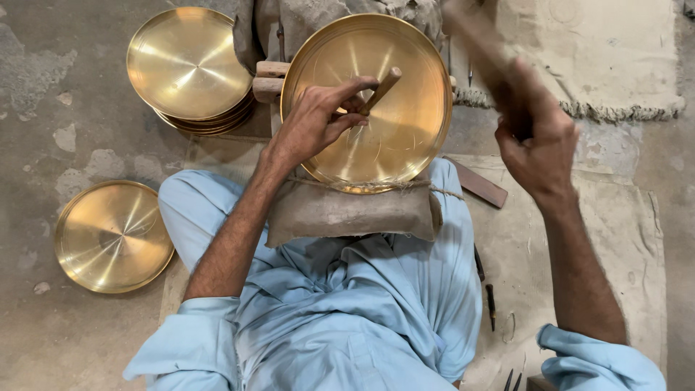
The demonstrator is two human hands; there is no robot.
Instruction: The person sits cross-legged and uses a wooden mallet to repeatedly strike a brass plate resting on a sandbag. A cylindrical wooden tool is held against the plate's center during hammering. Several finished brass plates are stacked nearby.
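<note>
A round brass plate (405, 137) leans tilted on a sackcloth pad (347, 213) across my lap. My left hand (315, 119) rests on the plate's face, fingers closed round a wooden-handled punch (382, 88) whose tip meets the metal. My right hand (532, 137) is raised to the right of the plate, gripping a wooden mallet (481, 40) that is blurred by motion. Faint scratched lines show on the plate's surface.
A stack of brass plates (188, 65) sits at the upper left and a single brass plate (112, 235) lies on the concrete floor at the left. A frayed mat (615, 65) is at the upper right. Small tools (491, 300) lie by my right leg.
</note>
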